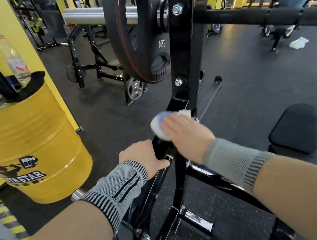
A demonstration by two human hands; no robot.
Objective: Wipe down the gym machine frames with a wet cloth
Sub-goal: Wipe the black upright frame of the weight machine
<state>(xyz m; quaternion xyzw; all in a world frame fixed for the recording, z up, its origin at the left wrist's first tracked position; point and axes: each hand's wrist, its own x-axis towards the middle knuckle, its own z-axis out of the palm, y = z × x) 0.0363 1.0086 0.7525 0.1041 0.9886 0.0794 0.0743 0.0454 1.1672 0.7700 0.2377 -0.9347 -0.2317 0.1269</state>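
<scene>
A dark speckled rubber floor (248, 82) runs through a gym with yellow walls. At left stands a yellow drum (38, 145) carrying a clear bottle (13, 59) and dark items on its top. Ahead rises the black machine frame (184, 89), with a 10KG weight plate (136, 33) hung on a chrome sleeve and a padded black bar (260, 16) running off to the right. A black seat pad (295, 128) sits low at right; a white bag (299, 42) lies on the floor further back.

The right hand (185, 134) lies flat on the white-and-blue cloth (159, 124), fingers fairly straight, pressing it against the sloping frame tube just under the upright's lower bolt. The left hand (142, 157), just below the cloth, has its fingers curled around the same black tube. Both wrists wear grey knit sleeves.
</scene>
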